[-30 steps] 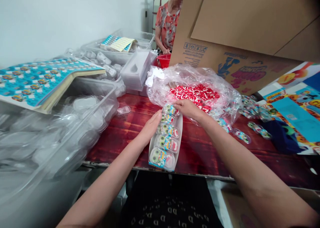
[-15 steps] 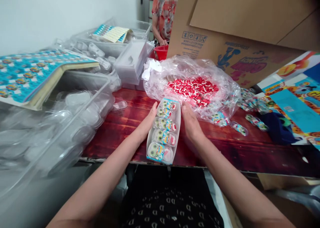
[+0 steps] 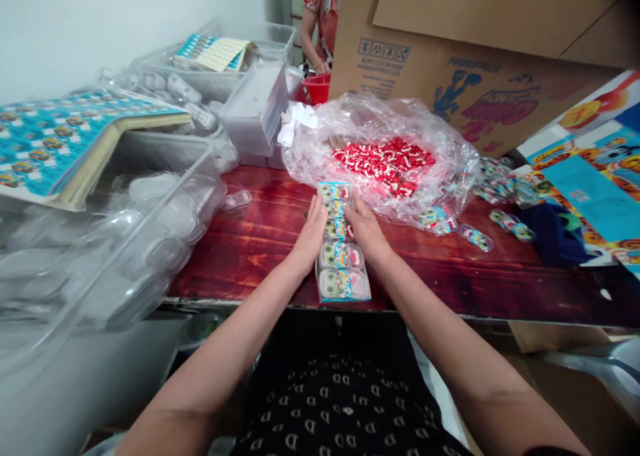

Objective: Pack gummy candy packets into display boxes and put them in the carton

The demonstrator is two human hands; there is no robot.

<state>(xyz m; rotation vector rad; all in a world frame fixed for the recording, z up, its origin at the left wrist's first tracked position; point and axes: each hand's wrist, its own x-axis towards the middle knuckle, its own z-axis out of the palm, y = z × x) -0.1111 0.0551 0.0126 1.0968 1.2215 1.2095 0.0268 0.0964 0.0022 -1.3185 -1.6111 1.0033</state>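
Note:
A long narrow tray of small cartoon-faced candy packs (image 3: 342,269) lies flat on the red wooden table (image 3: 450,276) near its front edge. My left hand (image 3: 311,233) presses against the tray's left side with fingers together and stretched forward. My right hand (image 3: 367,229) rests on its right side, fingers laid over the packs. Just behind the tray sits a crumpled clear plastic bag (image 3: 440,149) full of red and white candies (image 3: 383,163).
Clear plastic bins of empty shells (image 3: 150,209) fill the left, with sheets of blue printed stickers (image 3: 55,136) on top. A big cardboard box (image 3: 475,56) stands behind. Loose candy packs (image 3: 475,236) and blue printed cartons (image 3: 590,183) lie right. Another person (image 3: 320,16) stands at the back.
The tray was held tilted off the table; both hands have lowered it flat onto the table and closed in on its sides. My right hand came back from the bag.

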